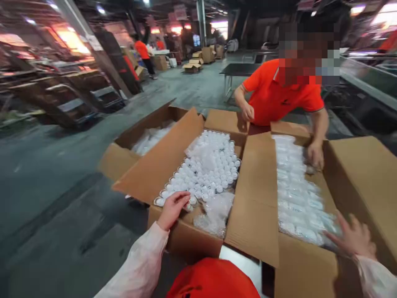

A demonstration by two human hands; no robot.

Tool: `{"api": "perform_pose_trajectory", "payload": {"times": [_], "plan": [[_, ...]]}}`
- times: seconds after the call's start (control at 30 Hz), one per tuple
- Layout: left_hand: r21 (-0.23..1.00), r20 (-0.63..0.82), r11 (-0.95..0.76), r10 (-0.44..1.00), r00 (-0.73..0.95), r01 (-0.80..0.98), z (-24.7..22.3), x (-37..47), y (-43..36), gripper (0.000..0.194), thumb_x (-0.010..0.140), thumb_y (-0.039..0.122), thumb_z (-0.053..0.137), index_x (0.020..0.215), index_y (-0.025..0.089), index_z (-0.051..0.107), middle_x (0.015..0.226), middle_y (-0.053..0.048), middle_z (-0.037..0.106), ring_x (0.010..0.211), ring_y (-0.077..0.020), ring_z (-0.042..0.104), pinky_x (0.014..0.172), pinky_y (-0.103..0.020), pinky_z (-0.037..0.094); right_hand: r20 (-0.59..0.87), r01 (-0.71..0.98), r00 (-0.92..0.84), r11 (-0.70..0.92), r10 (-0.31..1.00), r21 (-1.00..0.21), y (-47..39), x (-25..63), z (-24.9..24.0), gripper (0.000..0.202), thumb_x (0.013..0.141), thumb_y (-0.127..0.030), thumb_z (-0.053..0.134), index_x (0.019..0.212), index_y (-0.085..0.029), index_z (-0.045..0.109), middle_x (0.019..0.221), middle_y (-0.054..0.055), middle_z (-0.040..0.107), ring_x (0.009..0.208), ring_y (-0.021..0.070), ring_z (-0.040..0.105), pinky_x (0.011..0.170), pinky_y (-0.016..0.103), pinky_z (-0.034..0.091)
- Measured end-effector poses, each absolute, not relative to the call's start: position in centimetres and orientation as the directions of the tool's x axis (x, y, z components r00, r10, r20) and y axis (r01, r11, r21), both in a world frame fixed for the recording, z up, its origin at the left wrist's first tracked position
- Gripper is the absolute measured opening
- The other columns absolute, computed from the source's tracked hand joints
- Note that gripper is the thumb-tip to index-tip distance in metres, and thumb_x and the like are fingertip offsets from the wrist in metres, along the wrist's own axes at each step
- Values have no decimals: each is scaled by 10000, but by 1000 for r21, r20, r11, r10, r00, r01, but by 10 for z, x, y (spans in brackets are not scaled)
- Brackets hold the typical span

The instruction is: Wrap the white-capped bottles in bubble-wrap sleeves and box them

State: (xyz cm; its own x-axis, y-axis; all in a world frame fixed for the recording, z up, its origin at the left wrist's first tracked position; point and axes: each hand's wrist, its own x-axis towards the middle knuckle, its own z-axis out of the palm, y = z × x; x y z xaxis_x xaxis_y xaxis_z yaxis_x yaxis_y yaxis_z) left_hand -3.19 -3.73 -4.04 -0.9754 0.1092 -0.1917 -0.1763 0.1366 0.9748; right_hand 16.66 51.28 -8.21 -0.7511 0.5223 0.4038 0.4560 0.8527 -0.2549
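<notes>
White caps (204, 174) meet the left hand (173, 209), fingers curled loosely; right hand (353, 238) hovers, fingers spread.

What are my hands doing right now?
Left hand: fingers curled on the white caps, grip unclear.
Right hand: open, blurred, at the bagged caps.

Left hand (174, 208) on white caps (207, 169)

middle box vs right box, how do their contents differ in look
The middle box holds small round white caps packed upright in rows, its plastic liner open; the left hand touches them. The right box holds white items in clear plastic, shapes blurred; the right hand reaches there. Both are open brown cardboard.
</notes>
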Motion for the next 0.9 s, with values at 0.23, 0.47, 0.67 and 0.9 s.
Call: {"api": "perform_pose_trajectory", "payload": {"times": [0.23, 0.47, 0.67, 0.9], "plan": [[680, -282, 693, 548, -787, 239, -79, -32, -10, 194, 590, 278, 762, 757, 181, 741, 803, -74, 711, 852, -238, 612, 790, -316, 433, 551, -3, -782, 882, 291, -471, 328, 101, -29, 283, 851, -443, 493, 938, -225, 652, 884, 102, 699, 835, 272, 671, 778, 435, 537], [850, -384, 525, 661, -644, 32, -81, -23, -9, 181, 606, 346, 733, 622, 179, 664, 577, 26, 602, 616, -140, 520, 640, -245, 391, 25, -357, -902, 713, -430, -604, 182, 60, -67, 573, 787, -338, 643, 1316, -179, 489, 1305, 117, 566, 1177, 247, 542, 994, 384, 444], [969, -181, 214, 264, -947, -126, -59, -54, -43, 344, 708, 500, 592, 619, 179, 511, 559, 56, 453, 577, -106, 415, 542, -224, 315, -144, -227, -940, 880, -310, -416, 169, 51, -94, 189, 792, -81, 527, 872, -143, 686, 772, 101, 714, 767, 243, 662, 789, 370, 477], [921, -291, -228, 131, -948, -315, -42, -35, -34, 331, 642, 446, 661, 727, 183, 480, 659, 9, 581, 613, -133, 574, 609, -269, 463, 354, -227, -935, 809, -26, -542, 144, 61, -44, 303, 913, -396, 465, 763, -174, 606, 672, 45, 616, 640, 154, 583, 631, 254, 436]]}}
